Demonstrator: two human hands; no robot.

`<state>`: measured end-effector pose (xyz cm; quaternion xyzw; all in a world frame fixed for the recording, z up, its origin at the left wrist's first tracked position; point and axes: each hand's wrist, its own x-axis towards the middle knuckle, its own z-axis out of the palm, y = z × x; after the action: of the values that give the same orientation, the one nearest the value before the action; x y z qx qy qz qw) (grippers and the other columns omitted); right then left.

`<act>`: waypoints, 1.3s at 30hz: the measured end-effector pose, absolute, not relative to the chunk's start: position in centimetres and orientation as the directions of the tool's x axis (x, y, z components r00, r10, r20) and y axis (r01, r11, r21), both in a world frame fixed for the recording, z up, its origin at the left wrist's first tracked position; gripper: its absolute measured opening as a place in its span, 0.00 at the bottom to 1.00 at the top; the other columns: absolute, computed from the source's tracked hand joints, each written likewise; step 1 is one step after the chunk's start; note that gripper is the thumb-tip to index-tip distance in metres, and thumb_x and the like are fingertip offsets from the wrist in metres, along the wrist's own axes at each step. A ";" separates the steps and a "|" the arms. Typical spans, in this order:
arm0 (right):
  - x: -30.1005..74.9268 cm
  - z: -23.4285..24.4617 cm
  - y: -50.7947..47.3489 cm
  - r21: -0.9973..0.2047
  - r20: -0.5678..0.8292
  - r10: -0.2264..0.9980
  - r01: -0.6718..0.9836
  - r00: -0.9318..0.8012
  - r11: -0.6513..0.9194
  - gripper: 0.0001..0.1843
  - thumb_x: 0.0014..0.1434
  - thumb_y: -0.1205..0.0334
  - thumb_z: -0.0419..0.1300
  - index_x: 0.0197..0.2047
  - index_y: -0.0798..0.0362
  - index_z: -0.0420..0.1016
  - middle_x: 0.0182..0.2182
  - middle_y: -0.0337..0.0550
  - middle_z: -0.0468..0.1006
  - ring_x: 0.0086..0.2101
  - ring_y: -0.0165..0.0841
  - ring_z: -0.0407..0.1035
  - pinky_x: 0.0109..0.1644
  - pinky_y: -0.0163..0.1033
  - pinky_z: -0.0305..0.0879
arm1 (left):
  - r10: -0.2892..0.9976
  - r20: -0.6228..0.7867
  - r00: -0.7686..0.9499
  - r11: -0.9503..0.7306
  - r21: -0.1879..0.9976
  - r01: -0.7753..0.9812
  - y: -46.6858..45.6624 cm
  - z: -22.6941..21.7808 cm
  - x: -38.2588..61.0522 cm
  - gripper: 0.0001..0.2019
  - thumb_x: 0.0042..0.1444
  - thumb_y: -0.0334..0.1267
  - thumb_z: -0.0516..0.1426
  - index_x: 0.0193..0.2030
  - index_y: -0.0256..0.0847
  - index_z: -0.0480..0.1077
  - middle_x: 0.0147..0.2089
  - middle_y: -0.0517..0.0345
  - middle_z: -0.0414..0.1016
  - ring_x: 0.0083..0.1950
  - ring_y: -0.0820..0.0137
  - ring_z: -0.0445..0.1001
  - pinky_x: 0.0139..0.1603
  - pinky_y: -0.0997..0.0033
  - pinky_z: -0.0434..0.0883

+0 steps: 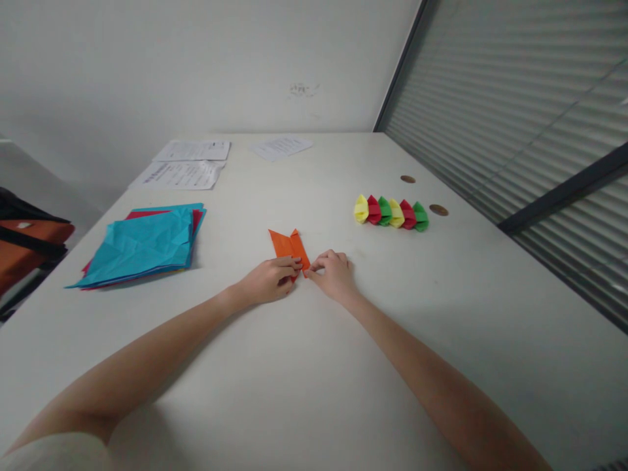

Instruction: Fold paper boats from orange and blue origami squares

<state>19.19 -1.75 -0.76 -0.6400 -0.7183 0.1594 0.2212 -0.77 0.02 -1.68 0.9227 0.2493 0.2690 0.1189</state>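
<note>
A small folded sheet of orange paper lies on the white table in front of me, with two pointed corners on its far edge. My left hand rests over its near left part, fingers curled and pressing on it. At the near right corner, my right hand pinches the paper's edge between thumb and fingers. The fingers of both hands hide the near end of the sheet.
Crumpled blue paper tops a stack of coloured sheets at left. Folded yellow, red and green paper pieces stand in a row at right. Printed sheets lie farther back. Blinds border the right side; an orange chair is at left.
</note>
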 end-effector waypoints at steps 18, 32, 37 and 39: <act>19.1 -0.5 -1.8 -0.481 0.078 0.993 0.869 -0.087 0.114 0.05 0.55 0.56 0.67 0.30 0.45 0.81 0.41 0.45 0.76 0.47 0.44 0.62 0.49 0.50 0.54 | 0.544 0.442 0.713 -0.837 0.343 0.426 -0.1 -1.7 -0.7 0.18 0.50 0.24 0.51 0.46 0.34 0.76 0.51 0.44 0.78 0.52 0.61 0.78 0.55 0.60 0.75; 19.9 -0.7 -1.4 -0.512 0.128 0.987 0.846 -0.095 0.148 0.06 0.55 0.56 0.66 0.29 0.48 0.80 0.40 0.47 0.73 0.45 0.43 0.63 0.50 0.48 0.57 | 0.471 0.384 0.794 -0.882 0.200 0.426 -0.3 -0.9 -0.6 0.15 0.61 0.28 0.50 0.50 0.32 0.74 0.51 0.41 0.76 0.51 0.61 0.77 0.51 0.61 0.77; 20.1 -0.9 -1.9 -0.491 0.142 0.986 0.859 -0.088 0.147 0.05 0.55 0.57 0.67 0.30 0.47 0.78 0.43 0.46 0.72 0.47 0.44 0.61 0.50 0.49 0.56 | 0.479 0.382 0.791 -0.878 0.207 0.432 -0.3 -1.2 -0.7 0.15 0.62 0.29 0.50 0.51 0.34 0.73 0.52 0.42 0.75 0.53 0.61 0.76 0.54 0.60 0.76; 20.1 -0.9 -2.0 -0.495 0.136 0.988 0.858 -0.079 0.137 0.03 0.55 0.59 0.66 0.33 0.46 0.77 0.43 0.46 0.72 0.47 0.45 0.61 0.50 0.49 0.55 | 0.481 0.382 0.789 -0.876 0.199 0.438 -0.4 -1.2 -0.6 0.15 0.62 0.29 0.49 0.51 0.34 0.73 0.53 0.42 0.75 0.53 0.61 0.76 0.54 0.59 0.76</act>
<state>20.08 -1.98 -0.88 -0.6408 -0.7202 0.1448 0.2231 -0.62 -0.41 -1.16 0.9444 0.2435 0.2153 0.0499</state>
